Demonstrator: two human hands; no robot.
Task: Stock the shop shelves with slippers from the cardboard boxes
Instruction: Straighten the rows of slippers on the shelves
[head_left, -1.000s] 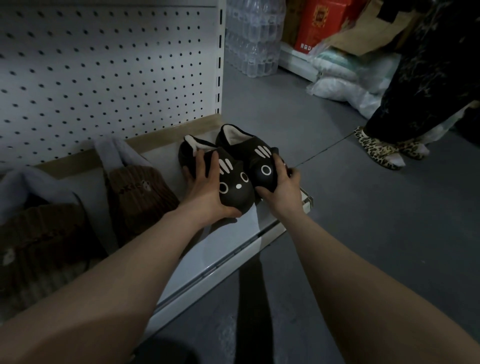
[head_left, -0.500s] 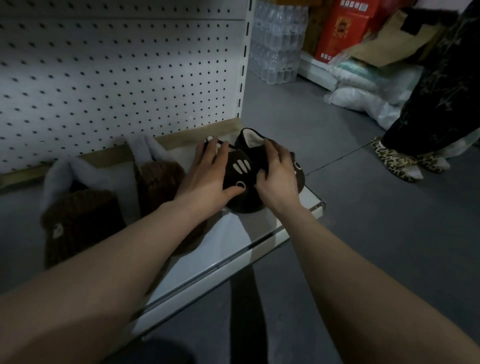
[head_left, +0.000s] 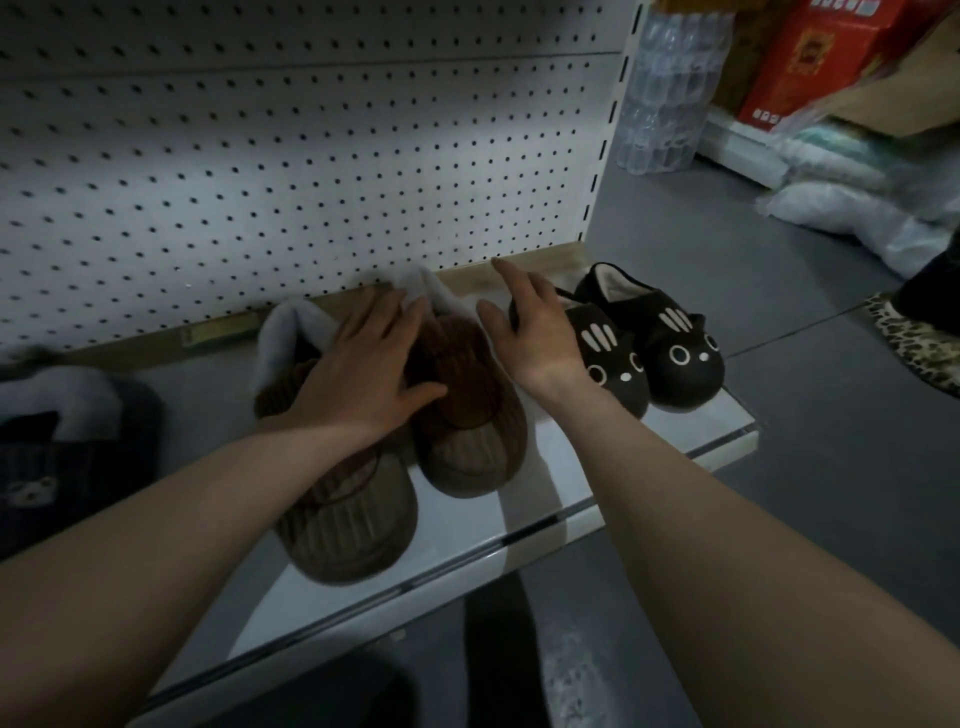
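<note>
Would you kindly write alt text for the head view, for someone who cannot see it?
A person's left hand rests on brown corduroy slippers on a white shelf, while the open right hand is held at the black cat-face slippers near the shelf's right end. Pegboard stands behind.

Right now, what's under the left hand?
The left hand rests on a brown ribbed slipper; its toe shows, but its middle is covered.

No legible text (print on red box (head_left: 815, 62) blurred)
</note>
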